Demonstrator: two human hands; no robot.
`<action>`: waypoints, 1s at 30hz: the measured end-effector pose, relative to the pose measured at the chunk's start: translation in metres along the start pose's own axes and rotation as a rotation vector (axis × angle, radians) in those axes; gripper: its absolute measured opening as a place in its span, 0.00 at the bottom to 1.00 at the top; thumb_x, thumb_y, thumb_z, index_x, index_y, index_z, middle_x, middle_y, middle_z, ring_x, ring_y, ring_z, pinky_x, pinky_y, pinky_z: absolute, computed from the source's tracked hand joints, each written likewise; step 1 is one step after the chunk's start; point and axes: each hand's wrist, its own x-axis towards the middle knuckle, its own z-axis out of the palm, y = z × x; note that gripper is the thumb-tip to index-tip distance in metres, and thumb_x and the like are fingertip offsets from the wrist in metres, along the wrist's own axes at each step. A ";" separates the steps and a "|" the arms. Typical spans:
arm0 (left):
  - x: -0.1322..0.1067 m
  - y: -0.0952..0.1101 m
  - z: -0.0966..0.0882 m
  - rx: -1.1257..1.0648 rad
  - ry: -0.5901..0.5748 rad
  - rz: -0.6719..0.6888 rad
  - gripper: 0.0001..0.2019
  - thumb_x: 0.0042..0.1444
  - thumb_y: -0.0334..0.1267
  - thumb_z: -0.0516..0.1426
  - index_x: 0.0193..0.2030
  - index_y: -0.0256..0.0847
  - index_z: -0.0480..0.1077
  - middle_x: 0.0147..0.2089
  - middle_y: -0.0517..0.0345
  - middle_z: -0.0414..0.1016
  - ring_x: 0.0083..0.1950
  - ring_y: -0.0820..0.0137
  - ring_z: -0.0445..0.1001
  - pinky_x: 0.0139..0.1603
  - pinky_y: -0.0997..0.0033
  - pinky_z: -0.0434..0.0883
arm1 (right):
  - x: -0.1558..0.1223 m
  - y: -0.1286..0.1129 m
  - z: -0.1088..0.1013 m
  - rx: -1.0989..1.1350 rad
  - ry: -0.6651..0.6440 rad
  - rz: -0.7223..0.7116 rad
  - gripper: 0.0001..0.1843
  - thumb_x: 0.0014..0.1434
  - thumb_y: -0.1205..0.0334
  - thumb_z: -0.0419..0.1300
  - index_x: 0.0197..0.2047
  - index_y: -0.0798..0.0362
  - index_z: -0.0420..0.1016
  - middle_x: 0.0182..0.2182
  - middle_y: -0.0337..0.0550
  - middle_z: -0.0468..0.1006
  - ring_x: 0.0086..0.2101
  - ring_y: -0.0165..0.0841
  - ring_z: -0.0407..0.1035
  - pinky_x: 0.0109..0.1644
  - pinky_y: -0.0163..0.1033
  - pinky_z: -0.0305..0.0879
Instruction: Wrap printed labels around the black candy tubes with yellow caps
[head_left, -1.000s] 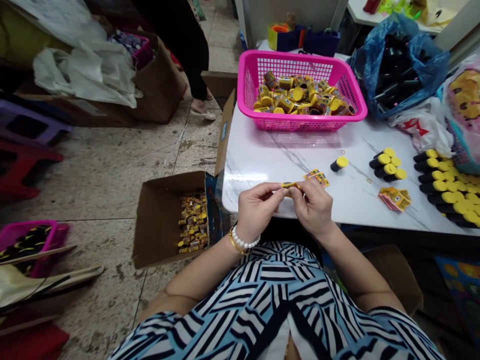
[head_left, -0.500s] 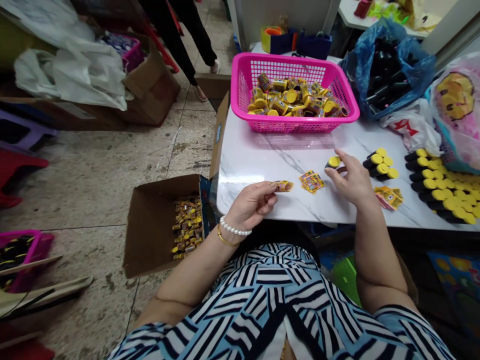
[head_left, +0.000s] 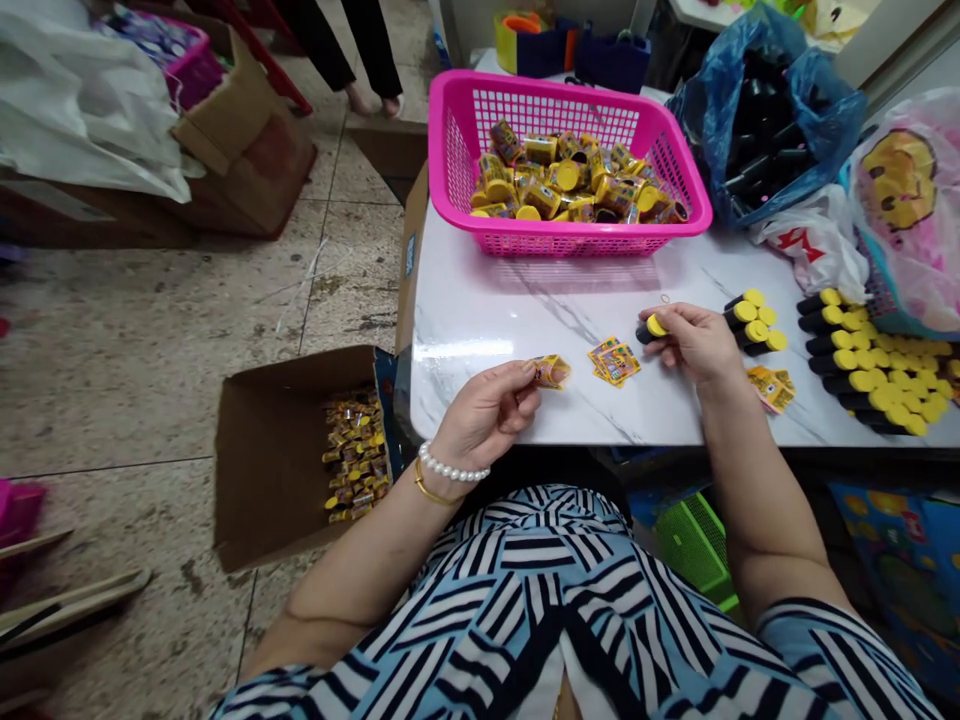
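My left hand (head_left: pixel 487 415) rests at the front edge of the white marble-patterned table (head_left: pixel 480 330), pinching a rolled yellow printed label (head_left: pixel 551 372) between its fingertips. My right hand (head_left: pixel 694 345) grips a short black tube with a yellow cap (head_left: pixel 651 328), its capped end pointing left. Between my hands lies a small stack of flat printed labels (head_left: pixel 615 362), touched by neither hand. Several more capped tubes (head_left: pixel 752 320) stand just beyond my right hand.
A pink plastic basket (head_left: pixel 570 240) of wrapped yellow tubes sits on the table. Longer rows of capped tubes (head_left: pixel 870 370) lie at the right, beside more labels (head_left: pixel 769 388). A cardboard box (head_left: pixel 274 470) holding wrapped tubes stands on the floor at left.
My right hand has moved from the table surface onto the black tube and lifted it slightly. My left hand still holds the label, and the view has shifted slightly.
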 end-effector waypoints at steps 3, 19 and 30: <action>0.003 0.003 0.003 -0.064 -0.028 -0.037 0.17 0.48 0.37 0.73 0.42 0.29 0.80 0.42 0.50 0.81 0.22 0.87 0.57 0.15 0.87 0.48 | 0.001 0.006 0.006 -0.012 0.047 -0.057 0.18 0.55 0.49 0.70 0.37 0.58 0.84 0.25 0.43 0.81 0.17 0.27 0.71 0.16 0.30 0.64; 0.003 0.000 0.004 -0.174 0.046 0.025 0.15 0.49 0.33 0.72 0.41 0.30 0.76 0.33 0.59 0.74 0.21 0.86 0.61 0.15 0.87 0.46 | -0.068 -0.023 0.055 0.084 -0.158 -0.300 0.20 0.58 0.49 0.71 0.52 0.48 0.82 0.43 0.45 0.82 0.31 0.36 0.79 0.31 0.42 0.79; 0.009 -0.006 0.011 -0.174 -0.026 0.030 0.16 0.49 0.35 0.72 0.41 0.30 0.77 0.33 0.58 0.74 0.22 0.85 0.61 0.16 0.85 0.46 | -0.086 -0.023 0.071 -0.129 -0.116 -0.504 0.17 0.61 0.51 0.71 0.52 0.43 0.86 0.43 0.42 0.77 0.34 0.31 0.75 0.40 0.41 0.80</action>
